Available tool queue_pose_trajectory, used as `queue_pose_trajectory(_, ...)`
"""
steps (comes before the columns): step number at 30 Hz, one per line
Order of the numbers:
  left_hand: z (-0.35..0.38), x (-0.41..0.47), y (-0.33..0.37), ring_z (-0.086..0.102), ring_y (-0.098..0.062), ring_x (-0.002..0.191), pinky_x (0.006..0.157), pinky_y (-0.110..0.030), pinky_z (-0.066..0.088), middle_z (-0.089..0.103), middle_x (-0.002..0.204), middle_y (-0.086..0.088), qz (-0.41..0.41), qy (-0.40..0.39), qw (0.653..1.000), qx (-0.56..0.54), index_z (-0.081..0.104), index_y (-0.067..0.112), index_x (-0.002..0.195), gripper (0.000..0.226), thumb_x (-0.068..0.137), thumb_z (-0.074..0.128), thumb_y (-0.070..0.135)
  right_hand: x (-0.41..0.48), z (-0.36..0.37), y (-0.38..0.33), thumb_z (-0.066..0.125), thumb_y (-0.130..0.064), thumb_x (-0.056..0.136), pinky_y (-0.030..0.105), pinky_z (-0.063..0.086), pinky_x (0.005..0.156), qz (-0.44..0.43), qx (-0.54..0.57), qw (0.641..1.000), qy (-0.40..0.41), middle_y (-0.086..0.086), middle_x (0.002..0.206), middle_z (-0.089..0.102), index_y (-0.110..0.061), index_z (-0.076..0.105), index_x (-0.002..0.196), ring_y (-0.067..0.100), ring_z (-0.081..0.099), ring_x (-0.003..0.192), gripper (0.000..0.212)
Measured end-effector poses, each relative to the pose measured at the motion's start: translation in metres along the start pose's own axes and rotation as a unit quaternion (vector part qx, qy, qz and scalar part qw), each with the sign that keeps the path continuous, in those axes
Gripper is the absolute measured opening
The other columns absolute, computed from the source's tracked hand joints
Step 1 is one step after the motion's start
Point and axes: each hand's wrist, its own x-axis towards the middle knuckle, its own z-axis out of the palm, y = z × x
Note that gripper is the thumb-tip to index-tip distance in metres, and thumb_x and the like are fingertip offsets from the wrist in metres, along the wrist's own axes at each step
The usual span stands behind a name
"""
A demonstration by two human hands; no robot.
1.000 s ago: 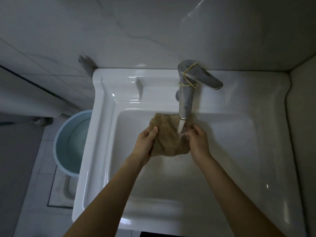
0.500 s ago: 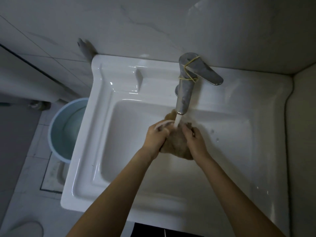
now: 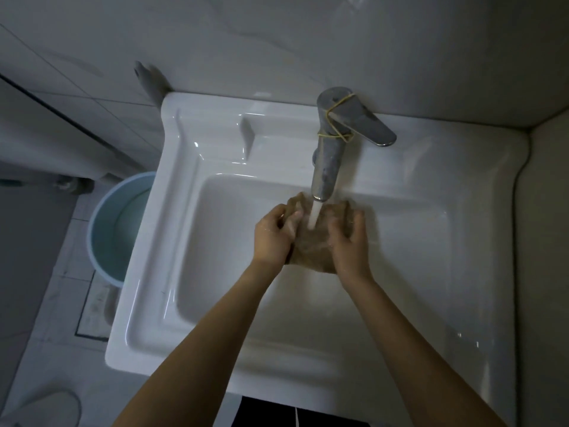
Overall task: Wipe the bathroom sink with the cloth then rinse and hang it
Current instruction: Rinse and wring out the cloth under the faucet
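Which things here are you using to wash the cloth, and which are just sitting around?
Used for the job:
- cloth, held in left hand and right hand
- tap, with water running onto the cloth
- sink

Just sitting around:
- blue bucket on the floor beside the sink
- yellow rubber band around the tap

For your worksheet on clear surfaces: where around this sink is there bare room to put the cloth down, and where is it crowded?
Free: the sink ledge right of the faucet, the recessed shelf at back left, and the front basin floor between the forearms. Crowded: under the spout, where the left hand and right hand grip the brown cloth in the stream.
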Motion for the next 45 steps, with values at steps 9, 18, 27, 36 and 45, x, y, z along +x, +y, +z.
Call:
queue_pose_trajectory(9, 0.014, -0.010, -0.003, 0.067, -0.018, 0.079, 0.075, -0.037, 0.060, 0.070, 0.084, -0.006, -0.068, -0.002, 0.994, -0.083, 0.069, 0.014, 0.091, 0.011, 0.094, 0.059, 0.019, 0.003, -0.016, 0.004, 0.063, -0.036, 0.090, 0.031, 0.051, 0.071, 0.005, -0.015, 1.000, 0.023, 0.000, 0.084, 0.064, -0.017, 0.053, 0.093, 0.012, 0.062, 0.076, 0.021)
queue_pose_trajectory(18, -0.010, 0.002, -0.006, 0.063, -0.039, 0.094, 0.074, -0.043, 0.056, 0.060, 0.104, -0.025, -0.163, -0.055, 0.944, -0.281, 0.054, 0.002, 0.109, 0.031, 0.094, 0.058, 0.029, -0.010, 0.048, -0.005, 0.066, -0.036, 0.087, 0.018, 0.051, 0.065, 0.055, 0.011, 0.998, -0.013, -0.009, 0.071, 0.069, -0.023, 0.064, 0.079, -0.003, 0.065, 0.067, 0.016)
queue_pose_trajectory(27, 0.034, -0.025, 0.008, 0.042, -0.017, 0.034, 0.035, -0.019, 0.033, 0.051, 0.061, -0.012, -0.150, -0.097, 0.964, -0.197, 0.054, 0.009, 0.104, 0.017, 0.100, 0.047, 0.024, 0.025, 0.031, -0.015, 0.046, -0.036, 0.095, 0.036, 0.051, 0.075, 0.123, -0.053, 0.990, 0.049, 0.004, 0.081, 0.068, -0.012, 0.068, 0.083, 0.024, 0.064, 0.078, 0.035)
queue_pose_trajectory(36, 0.031, -0.033, 0.011, 0.046, -0.012, 0.039, 0.041, -0.022, 0.038, 0.052, 0.055, -0.001, -0.114, -0.032, 0.986, -0.116, 0.059, 0.013, 0.094, 0.014, 0.098, 0.046, 0.015, 0.010, 0.039, -0.020, 0.054, -0.031, 0.093, 0.031, 0.044, 0.069, 0.089, -0.108, 0.989, 0.049, 0.017, 0.091, 0.071, -0.007, 0.069, 0.087, 0.031, 0.064, 0.085, 0.029)
queue_pose_trajectory(45, 0.022, -0.013, 0.012, 0.054, -0.017, 0.053, 0.054, -0.028, 0.046, 0.057, 0.066, -0.004, -0.122, -0.009, 0.978, -0.169, 0.057, 0.017, 0.081, 0.012, 0.086, 0.053, 0.027, -0.008, 0.042, -0.022, 0.056, -0.033, 0.093, 0.033, 0.051, 0.069, 0.064, -0.055, 0.996, 0.039, 0.001, 0.070, 0.067, -0.012, 0.067, 0.075, 0.017, 0.062, 0.067, 0.030)
